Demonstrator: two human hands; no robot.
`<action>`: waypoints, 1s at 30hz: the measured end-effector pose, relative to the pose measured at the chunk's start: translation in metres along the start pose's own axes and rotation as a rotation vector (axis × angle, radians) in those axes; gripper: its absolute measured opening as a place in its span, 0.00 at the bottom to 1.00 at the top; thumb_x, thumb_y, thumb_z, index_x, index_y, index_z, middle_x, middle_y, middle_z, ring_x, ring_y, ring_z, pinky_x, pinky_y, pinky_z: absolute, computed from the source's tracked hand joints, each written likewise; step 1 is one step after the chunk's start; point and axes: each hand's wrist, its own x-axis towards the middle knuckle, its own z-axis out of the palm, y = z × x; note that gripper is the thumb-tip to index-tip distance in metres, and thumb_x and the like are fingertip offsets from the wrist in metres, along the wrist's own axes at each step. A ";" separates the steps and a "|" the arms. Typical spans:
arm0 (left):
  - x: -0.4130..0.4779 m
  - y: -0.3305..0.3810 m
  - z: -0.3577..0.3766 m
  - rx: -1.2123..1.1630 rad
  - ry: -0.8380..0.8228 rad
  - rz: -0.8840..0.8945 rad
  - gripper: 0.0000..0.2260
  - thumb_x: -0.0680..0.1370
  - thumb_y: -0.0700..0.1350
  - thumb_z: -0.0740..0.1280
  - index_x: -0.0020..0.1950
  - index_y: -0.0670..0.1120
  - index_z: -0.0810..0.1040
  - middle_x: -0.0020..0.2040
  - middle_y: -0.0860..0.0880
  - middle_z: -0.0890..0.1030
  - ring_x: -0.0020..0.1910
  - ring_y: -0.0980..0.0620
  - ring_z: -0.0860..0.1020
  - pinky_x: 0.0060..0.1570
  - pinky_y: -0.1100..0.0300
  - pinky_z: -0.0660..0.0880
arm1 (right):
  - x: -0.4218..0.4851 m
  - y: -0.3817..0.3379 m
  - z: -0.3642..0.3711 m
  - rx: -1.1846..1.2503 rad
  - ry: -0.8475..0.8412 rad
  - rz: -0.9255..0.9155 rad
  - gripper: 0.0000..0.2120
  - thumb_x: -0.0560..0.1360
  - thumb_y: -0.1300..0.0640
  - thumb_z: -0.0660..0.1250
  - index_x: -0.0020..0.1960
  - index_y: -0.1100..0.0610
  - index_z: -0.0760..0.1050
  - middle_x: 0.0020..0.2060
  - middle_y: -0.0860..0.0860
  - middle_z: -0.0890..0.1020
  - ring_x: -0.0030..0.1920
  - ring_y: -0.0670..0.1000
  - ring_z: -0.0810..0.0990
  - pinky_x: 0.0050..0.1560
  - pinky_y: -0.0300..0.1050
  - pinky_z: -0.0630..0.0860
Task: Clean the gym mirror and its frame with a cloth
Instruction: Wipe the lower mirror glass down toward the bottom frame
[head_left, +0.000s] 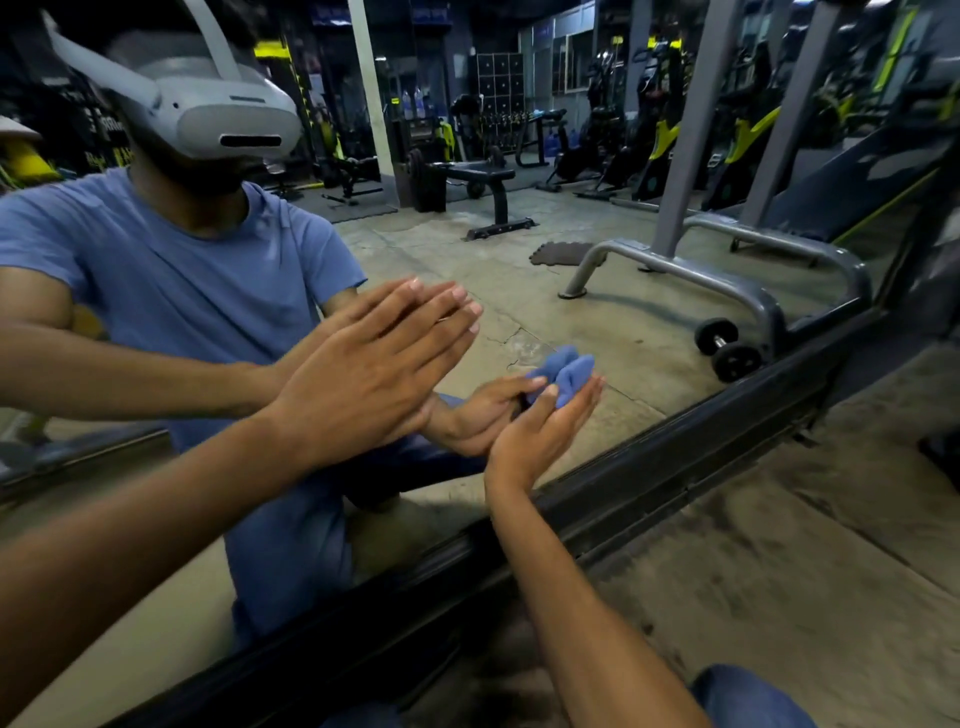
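The large gym mirror (571, 270) fills the upper part of the view, with its dark frame (675, 467) running along the bottom edge from lower left to upper right. My left hand (374, 374) lies flat on the glass with straight fingers, meeting its own reflection. My right hand (540, 431) holds a bunched blue cloth (574, 379) against the lower glass, just above the frame. The mirror shows my reflection in a blue shirt, crouched close to the glass.
A dusty concrete floor (779, 571) spreads to the right of the frame. My knee in blue jeans (748, 696) is at the bottom. A grey machine base and a black dumbbell (727, 348) appear in the reflection near the mirror's right side.
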 end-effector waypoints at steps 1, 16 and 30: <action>0.006 -0.009 -0.003 0.008 0.002 -0.008 0.32 0.86 0.53 0.49 0.86 0.37 0.52 0.86 0.37 0.52 0.86 0.37 0.51 0.83 0.38 0.50 | 0.007 -0.022 0.010 0.014 -0.020 -0.082 0.29 0.85 0.53 0.56 0.84 0.57 0.56 0.84 0.52 0.58 0.84 0.50 0.55 0.83 0.52 0.54; 0.054 -0.069 -0.019 0.028 0.189 -0.190 0.26 0.88 0.50 0.53 0.84 0.38 0.61 0.83 0.38 0.64 0.83 0.37 0.61 0.82 0.36 0.54 | 0.074 -0.161 0.074 0.001 -0.148 -0.504 0.28 0.85 0.55 0.55 0.84 0.59 0.57 0.84 0.54 0.59 0.85 0.53 0.53 0.83 0.60 0.52; 0.093 -0.087 -0.038 -0.074 0.185 -0.290 0.32 0.86 0.53 0.42 0.86 0.36 0.50 0.86 0.36 0.52 0.86 0.37 0.49 0.83 0.36 0.45 | 0.109 -0.207 0.076 -0.172 -0.365 -0.875 0.28 0.88 0.52 0.54 0.85 0.53 0.49 0.84 0.45 0.50 0.85 0.49 0.47 0.84 0.56 0.50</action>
